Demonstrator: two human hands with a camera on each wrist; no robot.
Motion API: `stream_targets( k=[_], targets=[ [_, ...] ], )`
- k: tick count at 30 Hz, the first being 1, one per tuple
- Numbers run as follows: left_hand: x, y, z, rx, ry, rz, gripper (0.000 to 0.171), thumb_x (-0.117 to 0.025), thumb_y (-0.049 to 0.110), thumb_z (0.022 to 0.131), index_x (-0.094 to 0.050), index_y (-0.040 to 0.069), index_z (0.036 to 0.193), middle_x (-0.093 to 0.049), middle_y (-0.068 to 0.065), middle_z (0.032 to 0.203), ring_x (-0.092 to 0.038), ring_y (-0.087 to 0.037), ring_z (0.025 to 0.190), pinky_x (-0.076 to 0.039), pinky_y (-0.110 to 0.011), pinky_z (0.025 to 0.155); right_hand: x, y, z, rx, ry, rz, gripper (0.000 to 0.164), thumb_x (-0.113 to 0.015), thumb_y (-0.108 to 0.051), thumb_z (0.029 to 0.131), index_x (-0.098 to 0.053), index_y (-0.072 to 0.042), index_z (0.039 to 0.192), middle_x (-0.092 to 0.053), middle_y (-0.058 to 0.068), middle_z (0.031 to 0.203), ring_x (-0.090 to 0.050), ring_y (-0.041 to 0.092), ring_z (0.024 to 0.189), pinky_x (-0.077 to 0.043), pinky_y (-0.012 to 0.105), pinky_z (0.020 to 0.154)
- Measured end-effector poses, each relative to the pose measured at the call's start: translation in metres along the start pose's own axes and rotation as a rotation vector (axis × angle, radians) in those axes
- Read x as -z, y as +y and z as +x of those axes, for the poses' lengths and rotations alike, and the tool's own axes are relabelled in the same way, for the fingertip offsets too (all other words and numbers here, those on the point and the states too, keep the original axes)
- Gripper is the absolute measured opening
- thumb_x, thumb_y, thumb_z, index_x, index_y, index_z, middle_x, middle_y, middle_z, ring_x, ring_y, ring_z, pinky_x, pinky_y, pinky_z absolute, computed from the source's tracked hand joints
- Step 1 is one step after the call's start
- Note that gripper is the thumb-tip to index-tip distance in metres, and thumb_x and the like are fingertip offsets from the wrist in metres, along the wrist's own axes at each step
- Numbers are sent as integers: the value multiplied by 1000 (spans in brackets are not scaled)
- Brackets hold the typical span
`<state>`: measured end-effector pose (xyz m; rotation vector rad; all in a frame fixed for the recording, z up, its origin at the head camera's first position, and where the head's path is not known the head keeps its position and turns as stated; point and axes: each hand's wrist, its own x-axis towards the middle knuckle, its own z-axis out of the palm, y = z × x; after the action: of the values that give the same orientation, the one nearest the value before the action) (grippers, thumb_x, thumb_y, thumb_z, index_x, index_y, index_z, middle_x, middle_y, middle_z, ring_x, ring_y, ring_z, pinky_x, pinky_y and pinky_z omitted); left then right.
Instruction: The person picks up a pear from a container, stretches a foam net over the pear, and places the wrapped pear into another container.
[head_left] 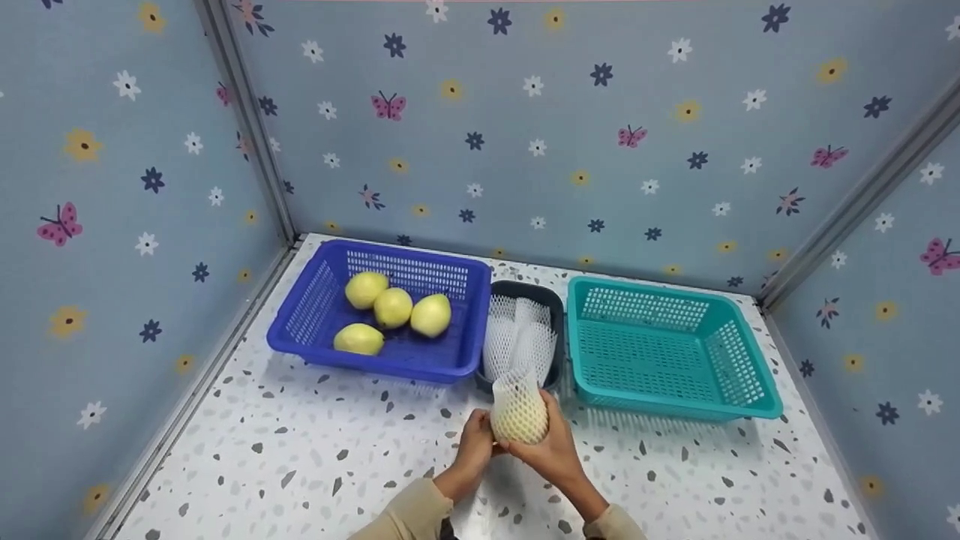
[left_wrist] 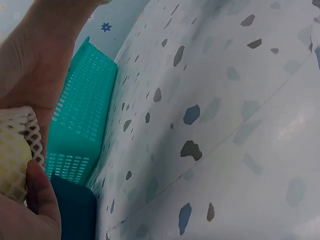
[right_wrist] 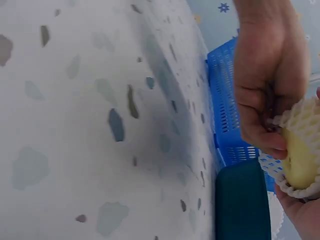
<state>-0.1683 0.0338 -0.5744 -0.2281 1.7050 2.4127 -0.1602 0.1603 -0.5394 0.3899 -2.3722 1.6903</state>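
Note:
A yellow pear (right_wrist: 299, 165) sits inside a white foam net sleeve (head_left: 516, 386), its bare end showing at the sleeve's opening in the right wrist view. My right hand (head_left: 555, 446) holds the sleeved pear, fingers curled round its side. With thumb and fingers curled, my left hand (head_left: 474, 446) pinches the sleeve's edge beside the pear; in the right wrist view these left-hand fingers (right_wrist: 267, 142) lie right at the net. The loose upper end of the sleeve points toward a dark bin (head_left: 556, 315) holding several more foam net sleeves (head_left: 534, 349).
Left of the bin stands a blue basket (head_left: 420, 367) with several yellow pears (head_left: 431, 315) in it. A teal basket (head_left: 637, 352) stands to the right. All rest on a speckled white table (head_left: 337, 465), with flower-patterned walls (head_left: 525, 150) behind and at both sides.

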Motion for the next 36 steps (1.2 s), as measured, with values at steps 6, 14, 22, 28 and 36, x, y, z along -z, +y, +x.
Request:
stream_targets(
  k=[6,14,22,28,36],
  targets=[
    [8,2,6,78,-149,29,16,-34,12,94,-42,-1,97,-53,-8,75,-56,-17,65,-50,-38,64,10,-12,7,-39,4,-3,84,-79,-5,57,-34,2,128,-50,18,112,-50,26,92,-43,35,73],
    [19,24,13,-81,-119,134,18,-40,3,88,-38,-6,103,-59,-16,76,-59,-23,63,-50,-39,63,30,-17,16,-56,44,-51,82,-79,-6,58,-35,1,127,-51,21,110,-52,29,89,-44,37,70],
    [26,79,9,-478,-29,443,10,-42,-3,87,-49,-4,95,-57,-17,79,-54,-26,74,-45,-29,66,61,-23,35,-61,91,-82,82,-79,-5,59,-35,-3,128,-49,19,114,-51,28,92,-45,39,70],
    [54,69,50,-767,91,891,8,-51,10,86,-58,10,89,-57,0,82,-49,-13,77,-37,-30,70,94,-14,56,-45,89,-142,83,-79,-9,61,-33,-6,130,-48,18,117,-52,28,94,-47,40,69],
    [71,59,68,-830,121,1241,10,-53,20,86,-63,18,85,-57,6,84,-48,-16,81,-29,-37,72,140,15,88,-24,40,-264,87,-79,-26,62,-29,-14,132,-46,11,118,-52,26,95,-49,41,66]
  ],
)
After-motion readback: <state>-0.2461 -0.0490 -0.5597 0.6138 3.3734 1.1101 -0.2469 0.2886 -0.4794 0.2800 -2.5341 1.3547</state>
